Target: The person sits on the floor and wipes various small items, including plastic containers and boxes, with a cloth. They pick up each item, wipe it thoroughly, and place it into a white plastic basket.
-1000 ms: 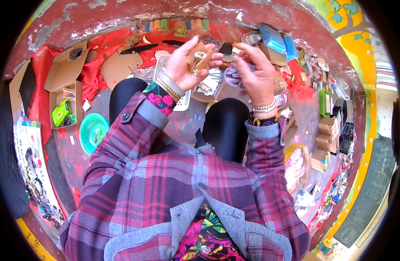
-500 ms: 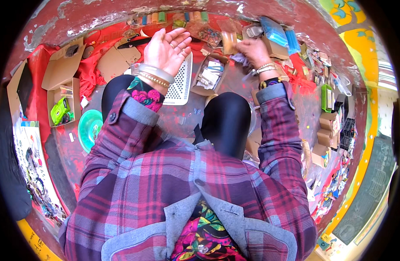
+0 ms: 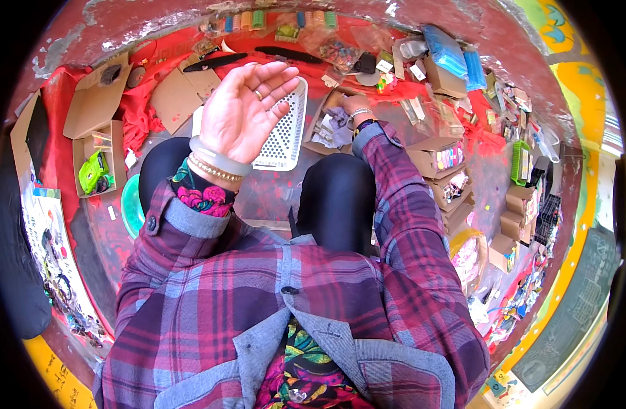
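Since half a second ago, your right hand (image 3: 354, 107) has come down from the far row of goods and now reaches into the open cardboard box (image 3: 324, 129) that lies in front of your knees. Your left hand (image 3: 243, 112) has stayed lifted at nearly the same place, only a little lower in the picture.

Your left hand is open wide, palm turned up, fingers loosely curved, and it holds nothing. It hangs in the air above the white perforated tray (image 3: 284, 129), not touching it. On that wrist you wear a pale bangle (image 3: 220, 156) and a thin beaded bracelet.

Your right hand is turned down into the box, on the crumpled plastic bags (image 3: 335, 128) that fill it. The fingers are bent and partly hidden, so I cannot tell if they already grip a bag or only touch it.

The box lies just beside the white tray, on its right. To your left stands another cardboard box with a green toy (image 3: 93, 172) inside, and a teal bowl (image 3: 130, 206) is near your left knee. All rests on a red cloth (image 3: 139, 116).
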Tool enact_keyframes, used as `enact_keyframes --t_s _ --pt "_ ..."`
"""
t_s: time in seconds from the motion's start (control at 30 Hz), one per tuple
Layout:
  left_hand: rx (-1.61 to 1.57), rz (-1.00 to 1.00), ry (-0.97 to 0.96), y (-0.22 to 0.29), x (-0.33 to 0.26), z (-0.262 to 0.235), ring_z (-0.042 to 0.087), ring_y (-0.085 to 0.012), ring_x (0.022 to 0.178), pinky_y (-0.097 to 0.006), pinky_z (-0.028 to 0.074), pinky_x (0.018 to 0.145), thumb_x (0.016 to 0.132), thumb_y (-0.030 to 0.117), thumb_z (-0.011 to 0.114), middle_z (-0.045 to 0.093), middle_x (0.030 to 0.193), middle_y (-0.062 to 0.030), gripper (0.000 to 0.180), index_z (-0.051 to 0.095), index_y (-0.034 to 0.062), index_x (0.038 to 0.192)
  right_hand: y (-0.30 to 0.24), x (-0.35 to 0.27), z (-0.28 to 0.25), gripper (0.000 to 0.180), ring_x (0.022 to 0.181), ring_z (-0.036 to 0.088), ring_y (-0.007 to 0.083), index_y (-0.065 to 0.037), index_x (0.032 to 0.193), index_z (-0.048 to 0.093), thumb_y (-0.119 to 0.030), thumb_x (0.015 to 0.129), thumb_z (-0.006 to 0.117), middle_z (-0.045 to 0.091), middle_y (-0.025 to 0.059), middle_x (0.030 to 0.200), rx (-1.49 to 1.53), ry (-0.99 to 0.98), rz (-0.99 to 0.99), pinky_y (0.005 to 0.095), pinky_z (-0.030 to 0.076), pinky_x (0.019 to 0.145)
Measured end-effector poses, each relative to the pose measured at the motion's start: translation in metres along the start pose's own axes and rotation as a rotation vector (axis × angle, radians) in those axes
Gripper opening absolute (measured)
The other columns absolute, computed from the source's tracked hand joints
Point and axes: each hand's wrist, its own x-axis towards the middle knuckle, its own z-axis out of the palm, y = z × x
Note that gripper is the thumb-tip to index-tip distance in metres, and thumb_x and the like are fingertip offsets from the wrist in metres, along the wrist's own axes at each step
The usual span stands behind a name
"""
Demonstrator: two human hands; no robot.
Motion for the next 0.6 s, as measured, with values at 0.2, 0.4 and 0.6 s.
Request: enact_keyframes --t_s 0.2,0.4,0.6 --pt "-0.007 -0.044 0.005 0.001 -0.003 0.003 0.045 -0.0237 0.115 -0.030 0.042 0.086 0.090 0.024 0.038 0.049 0.122 -0.0170 0.036 0.050 -0.0027 0.112 -0.005 -0.006 -0.011 0.033 0.089 0.061 0.0218 -0.011 0.096 0.065 -0.026 0.067 0.062 0.065 0.0085 0.094 0.033 -0.038 -0.084 0.0318 0.047 0.075" --pt "0.010 -0.056 0.002 -0.002 -0.004 0.000 0.047 -0.0235 0.114 -0.030 0.042 0.085 0.090 0.022 0.040 0.050 0.120 -0.0166 0.034 0.049 -0.0025 0.112 -0.035 -0.052 -0.024 0.064 0.100 0.056 0.0301 -0.010 0.123 0.040 -0.036 0.070 0.064 0.056 0.0185 0.111 -0.296 -0.097 -0.134 0.0383 0.046 0.084" --pt "0.037 -0.064 -0.012 -0.007 0.000 0.001 0.047 -0.0227 0.113 -0.030 0.043 0.084 0.089 0.022 0.042 0.050 0.119 -0.0162 0.033 0.049 -0.0020 0.111 -0.033 -0.047 -0.023 0.067 0.098 0.057 0.0302 -0.007 0.124 0.040 -0.036 0.070 0.065 0.058 0.0182 0.106 -0.359 -0.138 -0.266 0.0373 0.045 0.084"
